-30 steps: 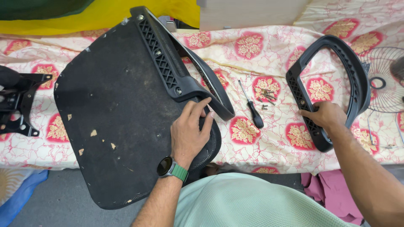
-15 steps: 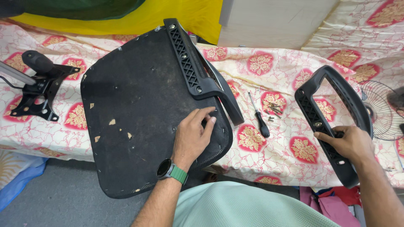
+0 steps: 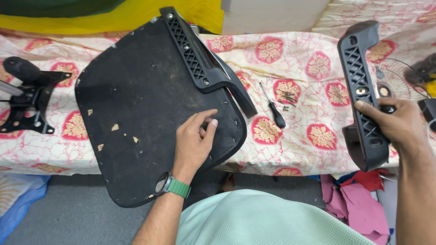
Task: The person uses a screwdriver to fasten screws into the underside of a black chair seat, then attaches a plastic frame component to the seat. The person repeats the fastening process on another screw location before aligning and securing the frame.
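Left hand [image 3: 194,140] rests loosely curled on the upturned black seat base [image 3: 145,113], which overhangs the near bed edge [image 3: 290,165]; right hand [image 3: 395,123] grips a loose armrest [image 3: 363,86], apparently lifted clear, screwdriver [image 3: 272,108] between.

A home turned makeshift repair spot: a floral bedsheet [image 3: 299,81] covers the bed just beyond the fingertips, with a screwdriver [image 3: 272,106], loose screws [image 3: 286,97] and chair parts lying on it.
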